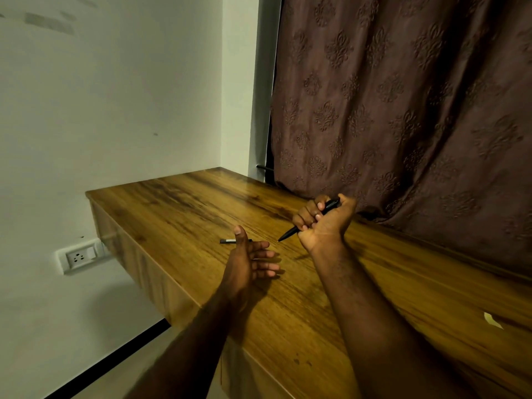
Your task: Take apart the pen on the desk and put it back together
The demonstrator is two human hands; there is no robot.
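the pen [291, 233] is in the right hand [325, 223], held just above the desk [172, 203] near its far edge by the curtain [403, 110]. the fingers [308, 214] are curled round the barrel in a full fist, and the tip slants down and left toward the wood. a fist like this probably serves to lock the barrel against a twist or a pull rather than to write. a short dark part [227, 241] lies flat on the desk to the left, well apart from the pen and partly behind the left thumb. it looks like a piece of the pen laid where it can be reached, though i cannot tell whether it is a refill or a cap. the left hand [247, 263] hovers just this side of that part, on edge with the thumb up, its fingers straight and spread, holding nothing. i'd judge it is placed either to pick up the part or to meet the pen. both forearms reach forward from the near edge, and the right wrist is turned so its inner side faces the camera. a paper scrap [492, 320] lies at the right.
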